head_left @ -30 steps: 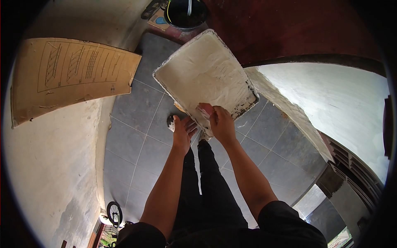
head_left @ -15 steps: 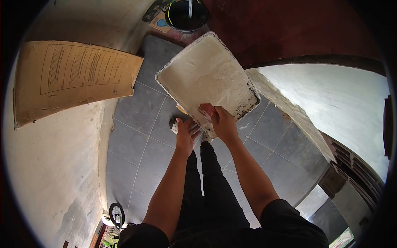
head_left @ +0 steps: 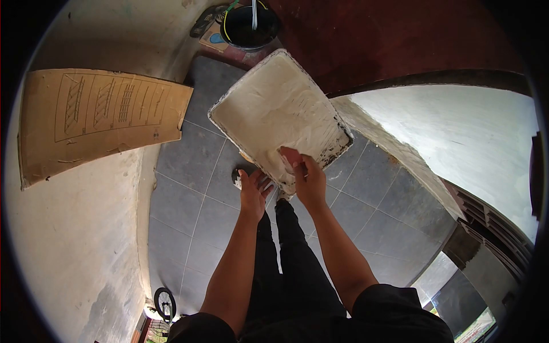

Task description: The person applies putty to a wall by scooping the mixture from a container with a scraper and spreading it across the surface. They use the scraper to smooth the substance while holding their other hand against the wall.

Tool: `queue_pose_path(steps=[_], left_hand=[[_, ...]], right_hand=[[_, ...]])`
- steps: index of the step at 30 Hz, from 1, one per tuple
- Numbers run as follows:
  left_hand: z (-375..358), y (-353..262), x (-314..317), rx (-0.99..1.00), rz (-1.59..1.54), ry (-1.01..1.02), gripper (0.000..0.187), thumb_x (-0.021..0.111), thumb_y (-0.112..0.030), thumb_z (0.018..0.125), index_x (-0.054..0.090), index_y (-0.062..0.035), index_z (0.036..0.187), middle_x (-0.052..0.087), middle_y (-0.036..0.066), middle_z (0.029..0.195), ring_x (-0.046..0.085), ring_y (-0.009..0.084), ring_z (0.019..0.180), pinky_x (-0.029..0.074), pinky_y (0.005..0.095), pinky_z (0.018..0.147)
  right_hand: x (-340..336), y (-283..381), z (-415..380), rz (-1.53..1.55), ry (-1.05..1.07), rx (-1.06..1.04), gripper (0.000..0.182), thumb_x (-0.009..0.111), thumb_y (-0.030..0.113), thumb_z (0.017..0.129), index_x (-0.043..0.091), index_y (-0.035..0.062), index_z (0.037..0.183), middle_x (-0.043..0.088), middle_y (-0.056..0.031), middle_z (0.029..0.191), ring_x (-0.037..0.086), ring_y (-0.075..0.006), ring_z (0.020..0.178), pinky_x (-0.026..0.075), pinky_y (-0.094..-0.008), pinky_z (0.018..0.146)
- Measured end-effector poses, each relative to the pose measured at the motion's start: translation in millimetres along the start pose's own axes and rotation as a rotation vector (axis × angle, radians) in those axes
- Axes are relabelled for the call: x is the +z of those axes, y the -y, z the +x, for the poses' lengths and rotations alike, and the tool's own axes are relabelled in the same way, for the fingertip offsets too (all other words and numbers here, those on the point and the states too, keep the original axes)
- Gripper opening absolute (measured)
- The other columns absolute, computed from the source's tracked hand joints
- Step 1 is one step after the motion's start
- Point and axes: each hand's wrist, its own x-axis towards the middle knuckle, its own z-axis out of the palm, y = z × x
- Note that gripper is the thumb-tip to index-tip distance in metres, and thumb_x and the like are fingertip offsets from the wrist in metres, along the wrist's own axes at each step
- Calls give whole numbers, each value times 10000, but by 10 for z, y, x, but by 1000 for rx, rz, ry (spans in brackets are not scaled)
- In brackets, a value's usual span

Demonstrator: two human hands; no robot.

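Observation:
A rectangular tray (head_left: 245, 83) with a crusted rim is tilted in front of me. Creamy white paste (head_left: 274, 100) covers most of its inside, with dark streaks along the right edge. My right hand (head_left: 311, 184) is closed on a small red scraper (head_left: 290, 155) with white paste on it, over the tray's near corner. Just left of that corner, my left hand (head_left: 253, 195) has its fingers spread, fingertips close to the tray's edge and nothing in the palm.
Past the tray stands a black bucket (head_left: 250, 31) with a yellow handle, beside dark sandals (head_left: 204, 22). Cardboard (head_left: 106, 123) leans at the left wall. A low, pale wall (head_left: 452, 126) runs along the right. Grey tiles (head_left: 189, 163) cover the floor.
The view has shifted slightly, and the tray sits a little further left in it. My right hand still holds the red scraper near the corner; my left hand stays spread.

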Motion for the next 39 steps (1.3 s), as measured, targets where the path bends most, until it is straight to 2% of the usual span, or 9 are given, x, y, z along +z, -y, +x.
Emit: queue_pose_path(steps=[5,7,9,21,24,26,30,36,39], left_hand=[[-20,7,31,6,-15,1,920,304,-771,1017,504,20,1441,601,92,1207,574,232,1078,477,407,984],[-9,4,4,12,-17,-3,918,302,-770,1018,503,19,1444,597,91,1215,572,233,1079,477,406,983],[-29,2,6,-6,48,32,1039,282,-836,975,391,19,1556,496,154,1501,493,293,1345,384,440,1116],[-56,-41,54,0,54,-10,962,279,-797,1003,471,13,1486,562,120,1356,539,257,1184,453,442,1021],[-37,-40,16,-20,84,27,1052,260,-841,973,377,23,1562,484,158,1532,478,292,1377,388,441,1109],[-69,-47,52,-17,61,9,1007,271,-819,988,424,18,1524,527,139,1442,511,275,1285,421,437,1064],[-53,-32,54,-3,39,-17,962,283,-799,1001,477,11,1482,574,115,1351,546,255,1201,454,430,1018],[-63,-46,71,-15,32,-13,966,287,-809,993,485,2,1479,583,103,1327,550,242,1182,458,426,1007],[-34,-10,7,-3,34,10,971,280,-811,993,478,1,1487,583,116,1330,549,255,1207,448,438,1030]], right_hand=[[38,-44,-175,-205,94,-294,189,641,128,991,673,25,1147,722,-188,990,716,-386,831,565,-411,722],[-60,12,-152,-109,-54,-123,210,652,142,982,665,18,1150,720,-191,959,715,-372,816,554,-414,710],[-236,132,-132,-103,-74,6,193,640,135,980,668,19,1132,721,-188,929,708,-394,826,553,-416,718],[141,-118,-290,179,-175,339,262,665,182,982,663,-11,1160,727,-172,913,723,-289,829,535,-381,759],[106,149,-278,103,-50,272,232,652,161,992,672,9,1166,727,-171,945,720,-308,868,543,-398,783],[128,87,-299,-207,65,-169,203,635,126,992,680,38,1169,727,-165,972,709,-354,898,555,-432,782],[27,66,-225,-80,-4,0,201,628,92,980,685,57,1169,729,-159,1000,693,-388,935,560,-458,791],[12,-46,-136,-171,57,-257,192,649,129,1005,684,11,1152,732,-162,929,717,-282,790,553,-359,730],[-107,124,-104,70,31,79,193,648,108,991,664,1,1151,721,-176,921,723,-294,804,548,-373,713]])
